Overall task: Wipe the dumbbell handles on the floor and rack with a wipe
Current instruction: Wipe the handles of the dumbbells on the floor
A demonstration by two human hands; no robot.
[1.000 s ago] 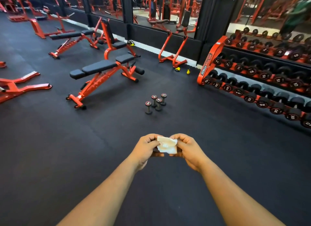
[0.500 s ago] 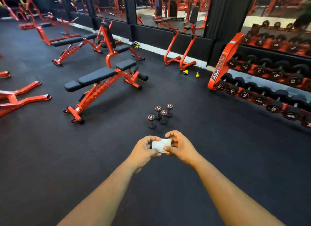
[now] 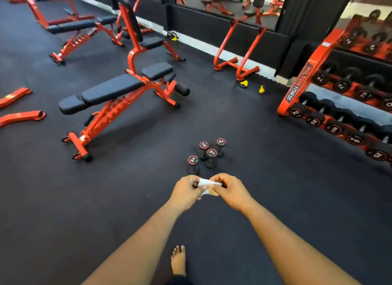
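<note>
The left hand (image 3: pixel 186 191) and right hand (image 3: pixel 230 189) both pinch a small white folded wipe (image 3: pixel 204 184), probably unfolding it. 4 small black dumbbells (image 3: pixel 206 154) stand upright mid-floor (image 3: pixel 63 200), the red rack (image 3: pixel 305 77) rightward.

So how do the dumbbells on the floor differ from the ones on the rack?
The floor dumbbells stand upright on end, marked 2.5; the rack dumbbells lie sideways in rows, marked heavier, such as 20, and look bigger. Both are black with red-ringed ends, and neither is being wiped yet.
</note>
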